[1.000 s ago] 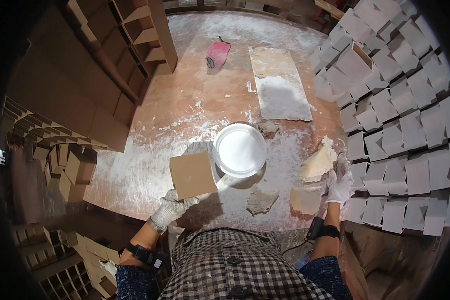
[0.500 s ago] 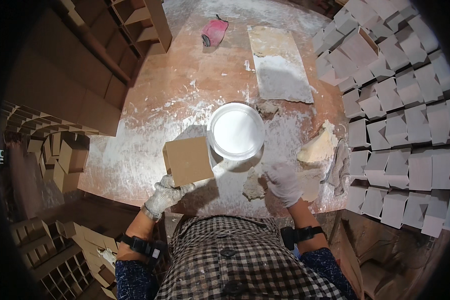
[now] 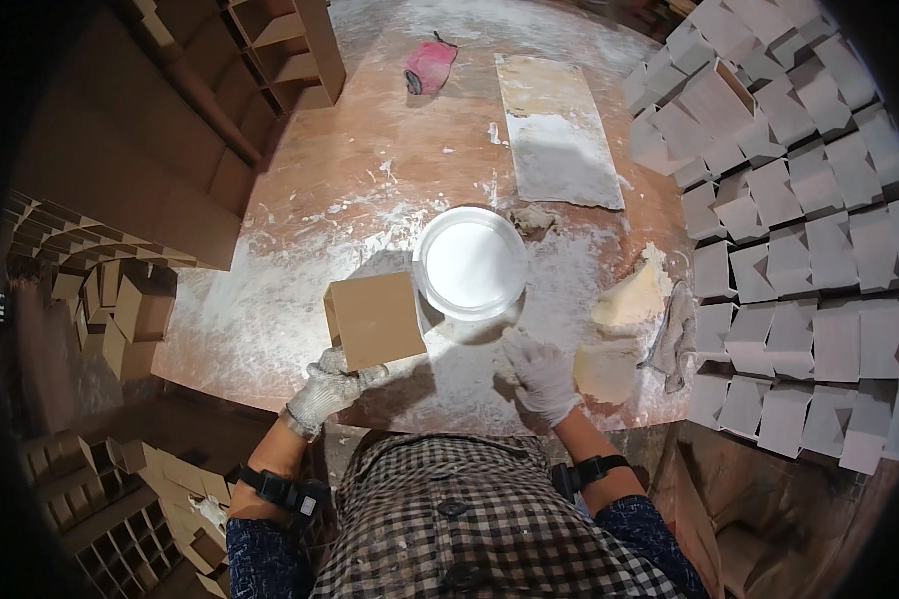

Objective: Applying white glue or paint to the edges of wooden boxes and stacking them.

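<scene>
My left hand [image 3: 332, 389], in a whitish glove, is closed on the lower left corner of a brown cardboard box [image 3: 378, 319]. The box is held tilted just left of a round white tub [image 3: 469, 264] of white liquid. Near the table's front edge, my gloved right hand [image 3: 541, 379] is bent downward to the right of the box. Its fingers cover the spot of a ragged grey-white lump, which seems to be gathered under them and is hidden from view.
Yellowish foam pieces [image 3: 629, 299] and a grey rag [image 3: 673, 336] lie on the right. Stacked white boxes [image 3: 799, 250] line the right side. Brown cardboard partitions [image 3: 120, 150] stand left. A whitened board [image 3: 559, 135] and a pink pouch [image 3: 431, 68] lie farther back.
My right hand has moved left onto the ragged lump, which no longer shows. A yellowish foam piece it partly covered is now in view. The left hand and box stay nearly still.
</scene>
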{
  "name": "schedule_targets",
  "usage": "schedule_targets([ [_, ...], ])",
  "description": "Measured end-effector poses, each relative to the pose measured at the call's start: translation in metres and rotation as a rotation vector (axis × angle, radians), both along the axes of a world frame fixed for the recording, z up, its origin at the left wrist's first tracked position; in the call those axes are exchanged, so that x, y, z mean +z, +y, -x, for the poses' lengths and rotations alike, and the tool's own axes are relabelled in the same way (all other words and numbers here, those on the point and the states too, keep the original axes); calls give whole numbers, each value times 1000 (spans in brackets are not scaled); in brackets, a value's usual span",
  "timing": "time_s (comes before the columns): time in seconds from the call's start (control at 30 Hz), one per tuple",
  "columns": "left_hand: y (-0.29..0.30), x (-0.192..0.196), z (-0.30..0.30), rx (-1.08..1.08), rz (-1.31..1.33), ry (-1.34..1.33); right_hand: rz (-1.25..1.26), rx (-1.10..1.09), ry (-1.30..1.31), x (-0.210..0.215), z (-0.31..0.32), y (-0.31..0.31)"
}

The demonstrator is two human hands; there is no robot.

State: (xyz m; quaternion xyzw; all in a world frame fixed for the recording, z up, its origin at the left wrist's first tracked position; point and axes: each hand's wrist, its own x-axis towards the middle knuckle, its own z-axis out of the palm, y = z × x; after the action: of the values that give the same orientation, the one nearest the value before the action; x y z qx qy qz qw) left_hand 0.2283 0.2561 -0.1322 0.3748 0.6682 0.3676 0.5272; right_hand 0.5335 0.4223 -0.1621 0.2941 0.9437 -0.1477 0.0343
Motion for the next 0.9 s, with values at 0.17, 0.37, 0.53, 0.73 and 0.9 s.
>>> schedule_targets([
  [0.17, 5, 12, -6, 4, -82, 56, 306, -393, 546, -5, -4, 25],
  [0.37, 14, 25, -14, 55, -89, -172, 212, -484, 722, 27, 24, 49],
  [0.53, -2, 28, -10, 195, -121, -411, 76, -309, 608, 73, 79, 58],
  [0.73, -35, 12, -3, 673, -95, -845, -245, -155, 288, 64, 116, 74],
  [0.9, -29, 18, 0, 693, -170, -964, -291, -97, 189, 43, 136, 80],
])
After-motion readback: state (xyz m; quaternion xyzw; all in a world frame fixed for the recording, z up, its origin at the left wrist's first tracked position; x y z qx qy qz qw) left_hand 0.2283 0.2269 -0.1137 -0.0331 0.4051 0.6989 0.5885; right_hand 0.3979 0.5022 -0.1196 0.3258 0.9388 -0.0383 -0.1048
